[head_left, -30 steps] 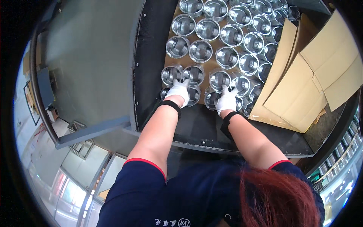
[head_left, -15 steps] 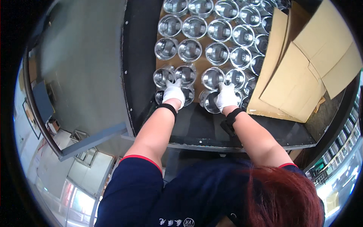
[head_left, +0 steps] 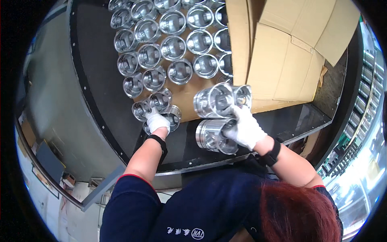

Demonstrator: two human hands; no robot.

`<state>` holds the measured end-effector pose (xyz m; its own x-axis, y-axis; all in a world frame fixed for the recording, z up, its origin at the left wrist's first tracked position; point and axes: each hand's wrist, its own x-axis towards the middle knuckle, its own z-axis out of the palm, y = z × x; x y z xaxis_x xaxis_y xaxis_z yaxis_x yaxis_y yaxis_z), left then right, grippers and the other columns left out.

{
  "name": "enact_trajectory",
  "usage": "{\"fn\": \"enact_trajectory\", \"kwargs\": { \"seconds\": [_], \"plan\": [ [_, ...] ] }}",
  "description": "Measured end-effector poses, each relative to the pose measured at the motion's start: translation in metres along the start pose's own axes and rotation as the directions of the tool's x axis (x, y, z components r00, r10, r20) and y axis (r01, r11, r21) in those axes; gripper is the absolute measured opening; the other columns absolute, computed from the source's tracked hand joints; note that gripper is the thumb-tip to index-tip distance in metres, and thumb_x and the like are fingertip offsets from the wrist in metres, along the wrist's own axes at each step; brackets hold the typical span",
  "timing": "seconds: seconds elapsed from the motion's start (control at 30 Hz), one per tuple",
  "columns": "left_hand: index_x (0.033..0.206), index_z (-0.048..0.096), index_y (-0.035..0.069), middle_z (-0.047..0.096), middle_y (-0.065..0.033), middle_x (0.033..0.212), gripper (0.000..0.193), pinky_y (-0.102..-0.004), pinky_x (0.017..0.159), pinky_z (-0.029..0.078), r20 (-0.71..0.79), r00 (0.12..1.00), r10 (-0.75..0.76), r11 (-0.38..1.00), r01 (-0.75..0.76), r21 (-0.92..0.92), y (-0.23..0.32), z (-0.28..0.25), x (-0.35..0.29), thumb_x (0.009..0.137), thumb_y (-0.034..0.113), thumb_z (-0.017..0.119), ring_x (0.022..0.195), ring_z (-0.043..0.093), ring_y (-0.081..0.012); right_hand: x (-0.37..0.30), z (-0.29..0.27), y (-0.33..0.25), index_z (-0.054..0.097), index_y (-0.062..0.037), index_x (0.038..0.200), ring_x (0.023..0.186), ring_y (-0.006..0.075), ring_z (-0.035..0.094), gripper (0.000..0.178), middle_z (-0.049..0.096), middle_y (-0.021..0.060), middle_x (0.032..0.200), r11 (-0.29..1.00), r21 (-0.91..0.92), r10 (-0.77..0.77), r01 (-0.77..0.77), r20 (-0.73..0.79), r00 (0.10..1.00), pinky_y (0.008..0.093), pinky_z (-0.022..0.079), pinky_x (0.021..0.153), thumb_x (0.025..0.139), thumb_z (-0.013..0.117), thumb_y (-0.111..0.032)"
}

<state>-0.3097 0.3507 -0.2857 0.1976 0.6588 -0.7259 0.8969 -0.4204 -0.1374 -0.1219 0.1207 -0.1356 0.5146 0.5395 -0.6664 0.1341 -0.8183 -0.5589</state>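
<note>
Shiny metal pistons, open ends up, stand in rows on a brown cardboard sheet (head_left: 189,89). At the near left of these rows, my left hand (head_left: 158,122), in a white glove, has its fingers closed into a cluster of pistons (head_left: 160,101). My gloved right hand (head_left: 246,128) grips a bunch of pistons by their rims. One tilted piston (head_left: 213,101) shows its ringed side, and another piston (head_left: 215,135) hangs nearer to me over the dark tabletop. Part of a further piston (head_left: 243,96) shows behind my right fingers. My fingertips are partly hidden inside the pistons.
Folded cardboard sheets (head_left: 282,60) lean on the right of the piston rows. The black table (head_left: 189,159) has a raised metal-trimmed edge close to my body. A grey rail (head_left: 102,187) runs at the lower left. Racked metal parts (head_left: 363,92) line the far right.
My right hand has lifted its pistons off the cardboard and brought them nearer, tilted. My left hand stays at its cluster. The whole view has turned, shifting the rows leftward.
</note>
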Motion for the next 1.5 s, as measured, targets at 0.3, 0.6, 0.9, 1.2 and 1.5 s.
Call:
{"fn": "enact_trajectory", "kwargs": {
  "seconds": [0.3,0.6,0.9,1.2,1.5],
  "plan": [
    [0.135,0.061,0.012,0.068,-0.0258,0.121,0.061,-0.0448,0.098,0.052,0.17,0.952,0.256,0.965,-0.262,0.013,0.009,-0.055,-0.017,0.078,0.031,0.076,0.118,0.064,-0.04,-0.099,-0.13,0.04,0.058,-0.0053,0.122,0.112,0.0231,0.062,0.051,0.062,0.0134,0.121,0.957,0.284,0.116,-0.055,-0.2,0.973,0.0365,0.051,0.097,0.076,0.08,0.001],
    [0.146,0.053,0.006,0.068,-0.0282,0.116,0.077,-0.044,0.097,0.051,-0.104,0.869,0.484,0.863,-0.494,-0.108,0.045,-0.079,-0.1,0.073,0.015,0.077,0.109,0.066,-0.0415,-0.305,-0.315,0.113,0.065,-0.0035,0.121,0.112,0.0277,0.064,0.056,0.068,0.017,0.117,0.865,0.482,0.37,-0.14,-0.423,0.827,0.0389,0.051,0.099,0.067,0.078,-0.009],
    [0.115,0.066,-0.003,0.073,-0.0155,0.098,0.04,-0.0346,0.084,0.054,-0.273,0.8,0.535,0.787,-0.589,-0.184,0.238,-0.133,-0.334,0.075,-0.002,0.065,0.09,0.07,-0.0243,-0.434,-0.487,0.345,0.061,0.0018,0.122,0.092,0.0164,0.069,0.055,0.072,0.0121,0.096,0.882,0.472,0.373,-0.012,-0.68,0.631,0.0318,0.056,0.082,0.072,0.08,-0.008],
    [0.113,0.069,0.0,0.072,-0.0202,0.11,0.039,-0.035,0.094,0.053,-0.078,0.429,0.9,0.428,-0.903,-0.034,0.501,-0.13,-0.555,0.075,-0.002,0.069,0.106,0.069,-0.0284,-0.444,-0.583,0.495,0.056,-0.0171,0.143,0.115,0.0409,0.062,0.058,0.054,0.0256,0.129,0.876,-0.255,0.208,-0.409,-0.565,0.798,0.0449,0.051,0.097,0.086,0.06,-0.009],
    [0.113,0.072,0.007,0.068,-0.0273,0.112,0.033,-0.0454,0.095,0.052,0.039,-0.141,0.989,-0.14,-0.836,0.531,0.778,-0.106,-0.685,0.084,0.02,0.062,0.107,0.065,-0.0422,-0.517,-0.553,0.479,0.056,-0.006,0.135,0.113,0.0413,0.062,0.051,0.056,0.0244,0.129,0.962,-0.269,-0.244,0.041,-0.787,0.567,0.0438,0.052,0.095,0.085,0.066,-0.011]
  ]
}}
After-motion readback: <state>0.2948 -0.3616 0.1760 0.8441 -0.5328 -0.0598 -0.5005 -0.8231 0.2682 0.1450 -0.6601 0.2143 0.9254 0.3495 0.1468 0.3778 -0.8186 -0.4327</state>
